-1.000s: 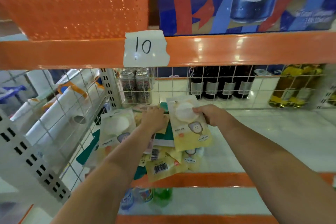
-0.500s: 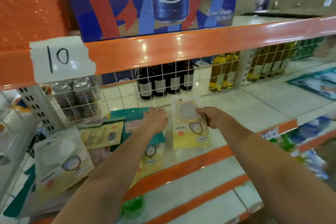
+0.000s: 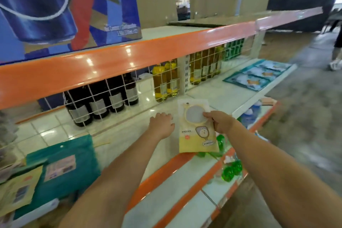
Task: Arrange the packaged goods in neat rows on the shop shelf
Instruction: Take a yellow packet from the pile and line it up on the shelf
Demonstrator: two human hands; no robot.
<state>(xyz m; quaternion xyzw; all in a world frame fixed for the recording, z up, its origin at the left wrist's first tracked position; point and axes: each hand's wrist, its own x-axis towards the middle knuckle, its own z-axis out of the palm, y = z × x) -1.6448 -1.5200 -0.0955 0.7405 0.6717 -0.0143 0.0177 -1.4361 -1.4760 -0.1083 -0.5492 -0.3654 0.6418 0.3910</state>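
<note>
Head view: my right hand (image 3: 220, 123) pinches the yellow packet (image 3: 197, 133) by its edge; light, floppy, probably slippery. Left hand (image 3: 162, 123) rests flat, fingers straight, just beside it.

Place: a shop aisle, seen from in front of a stocked display rack.
Shelving: white shelf (image 3: 212, 94) boards with glossy orange front rails (image 3: 129, 61), tiered, with a white wire grid (image 3: 103, 102) at the back.
Stock at 12 o'clock: dark bottles (image 3: 103, 100) and yellow oil bottles (image 3: 166, 81) lined up behind the grid.
Stock at 11 o'clock: a printed cola carton (image 3: 64, 5) on the upper tier.
Stock at 2 o'clock: flat teal packets (image 3: 259, 74).
Floor at 3 o'clock: grey concrete (image 3: 305, 107).
</note>
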